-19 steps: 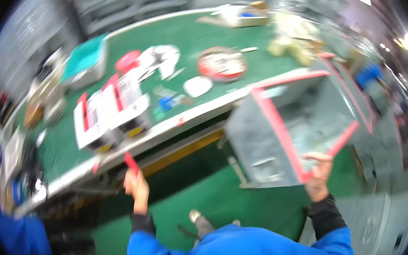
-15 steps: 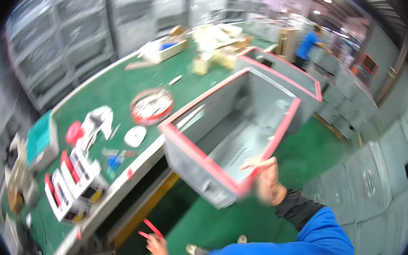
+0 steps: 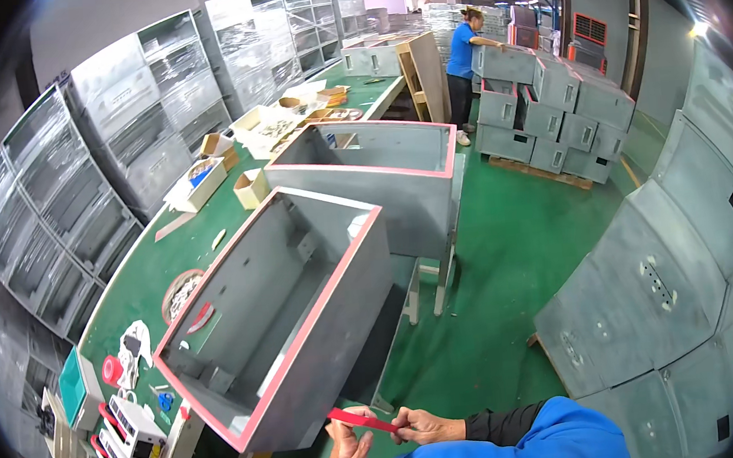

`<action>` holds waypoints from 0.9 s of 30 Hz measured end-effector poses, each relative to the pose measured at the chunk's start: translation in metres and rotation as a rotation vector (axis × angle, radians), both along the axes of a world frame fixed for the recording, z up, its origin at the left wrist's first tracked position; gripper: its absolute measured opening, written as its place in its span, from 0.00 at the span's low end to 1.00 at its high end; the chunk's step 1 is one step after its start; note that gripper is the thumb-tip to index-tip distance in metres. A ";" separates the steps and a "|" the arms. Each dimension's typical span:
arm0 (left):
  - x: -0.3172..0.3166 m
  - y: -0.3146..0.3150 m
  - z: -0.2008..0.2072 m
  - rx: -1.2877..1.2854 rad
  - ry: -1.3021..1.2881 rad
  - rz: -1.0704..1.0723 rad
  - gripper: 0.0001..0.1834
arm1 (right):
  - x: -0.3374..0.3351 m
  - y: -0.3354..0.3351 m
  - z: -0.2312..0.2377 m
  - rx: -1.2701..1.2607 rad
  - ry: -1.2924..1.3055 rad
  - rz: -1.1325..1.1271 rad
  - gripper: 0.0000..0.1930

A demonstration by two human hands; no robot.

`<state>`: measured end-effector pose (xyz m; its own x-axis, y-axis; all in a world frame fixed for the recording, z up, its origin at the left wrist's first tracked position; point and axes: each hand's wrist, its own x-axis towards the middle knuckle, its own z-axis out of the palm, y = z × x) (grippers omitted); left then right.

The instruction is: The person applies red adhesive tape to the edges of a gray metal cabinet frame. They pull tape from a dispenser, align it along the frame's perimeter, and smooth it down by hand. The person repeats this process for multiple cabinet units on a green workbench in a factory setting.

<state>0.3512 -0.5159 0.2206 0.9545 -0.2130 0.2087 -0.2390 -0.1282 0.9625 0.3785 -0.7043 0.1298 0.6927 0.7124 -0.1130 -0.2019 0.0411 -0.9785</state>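
Well, the red strip is down low, up in the air b/w the two hands, just beside the near bottom edge of the big gray box. Can't tell if it touches the box. R hand pinches one end, thumb and fingers tight on it. L hand has its fingertips at the other end, but can't tell if they squeeze it or just touch it.

The strip prob weighs next to nothing. It's thin & flat, so it's prob soft & bendy and may flop or twist if only one end is held. Might be sticky too; can't tell. Best spots to hold: both ends, w/ fingertips, pulled a bit straight but not hard, b/c it could stretch or rip.

The gray box is open on top, w/ a pink edge all round. Looks like metal, so prob stiff, heavy & a bit slick. It'd want two hands, on opp. walls. The 2nd gray box sits right behind it, by the green table.
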 end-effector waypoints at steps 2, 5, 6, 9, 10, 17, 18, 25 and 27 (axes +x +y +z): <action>0.022 -0.002 0.011 0.840 -0.464 0.099 0.23 | 0.021 -0.012 0.004 0.036 -0.072 -0.043 0.04; 0.062 -0.012 0.004 0.761 -0.870 0.512 0.27 | 0.057 -0.022 0.015 0.172 -0.143 -0.091 0.01; 0.079 -0.016 -0.001 0.580 -0.879 0.644 0.24 | 0.068 -0.027 0.020 0.253 -0.178 -0.114 0.02; 0.113 -0.041 -0.015 0.093 -0.408 0.135 0.26 | 0.101 -0.037 0.045 0.208 -0.363 -0.191 0.03; 0.125 -0.052 -0.017 -0.120 -0.230 -0.089 0.26 | 0.113 -0.043 0.054 0.094 -0.470 -0.184 0.04; 0.187 -0.079 0.016 0.021 -0.481 0.026 0.08 | 0.175 -0.069 0.102 -0.193 -0.586 -0.087 0.08; 0.194 -0.080 0.022 -0.109 -0.482 0.076 0.08 | 0.184 -0.069 0.105 -0.175 -0.623 -0.080 0.08; 0.237 -0.085 0.041 -0.351 -0.427 0.183 0.52 | 0.280 -0.059 0.115 0.228 -0.833 0.188 0.11; 0.252 -0.096 0.044 -0.247 -0.378 0.171 0.36 | 0.307 -0.054 0.123 0.358 -0.915 0.208 0.10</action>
<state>0.6035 -0.6122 0.2647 0.8189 0.0401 0.5726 -0.5737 0.0249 0.8187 0.6855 -0.7581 0.2529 0.2635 0.7170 0.6453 0.5852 0.4130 -0.6978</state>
